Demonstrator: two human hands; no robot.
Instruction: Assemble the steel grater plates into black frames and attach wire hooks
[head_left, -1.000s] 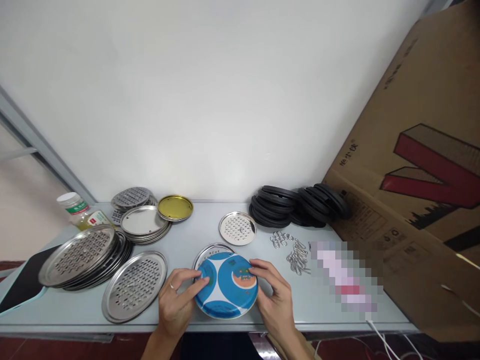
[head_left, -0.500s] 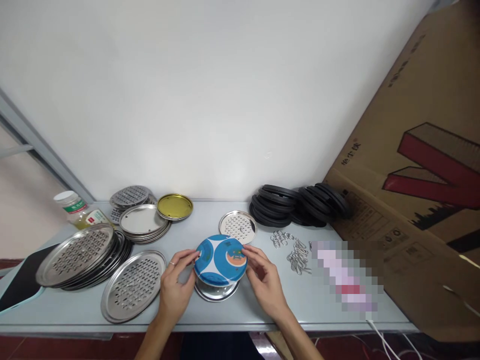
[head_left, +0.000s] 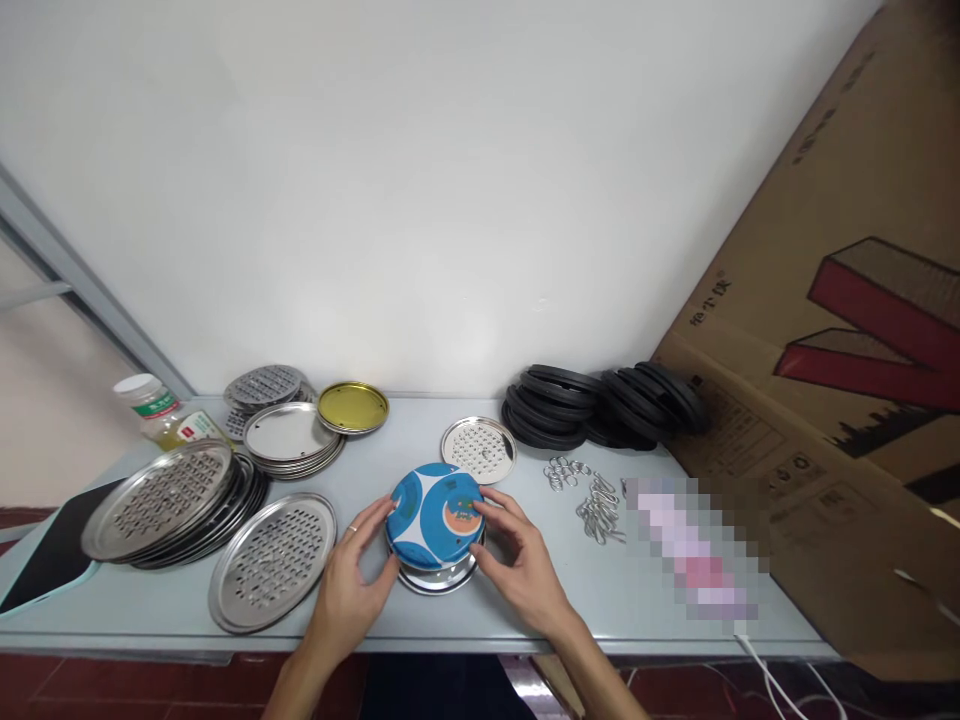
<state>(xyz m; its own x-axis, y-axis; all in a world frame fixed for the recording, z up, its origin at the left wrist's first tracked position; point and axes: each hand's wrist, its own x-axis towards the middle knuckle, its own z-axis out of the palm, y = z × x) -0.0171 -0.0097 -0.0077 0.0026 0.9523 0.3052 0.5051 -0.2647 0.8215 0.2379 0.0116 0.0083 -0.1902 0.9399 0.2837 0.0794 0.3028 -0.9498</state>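
Note:
A round blue disc [head_left: 437,516] with white shapes and an orange print is held between my two hands, its face tilted up. My left hand [head_left: 351,570] has its fingertips at the disc's left edge. The right edge is gripped by my right hand [head_left: 519,560], fingers on top and thumb near the lower side. Below the disc, partly hidden by it, a shiny silver round plate [head_left: 439,583] lies on the table. Just behind is a silver plate with raised holes [head_left: 480,450], and a perforated metal plate [head_left: 274,562] lies left of my left hand.
Stacks of perforated plates [head_left: 166,500], plain silver plates [head_left: 291,435] and a gold plate [head_left: 352,407] stand on the left, near a jar [head_left: 156,408]. Black rings [head_left: 551,408], small metal rings and clips [head_left: 600,510] and a cardboard box [head_left: 750,420] are to the right.
The blue disc has shifted slightly left and tilted, its left side a little lower over the silver plate. My right hand's fingers reach further over its edge. The view has shifted slightly.

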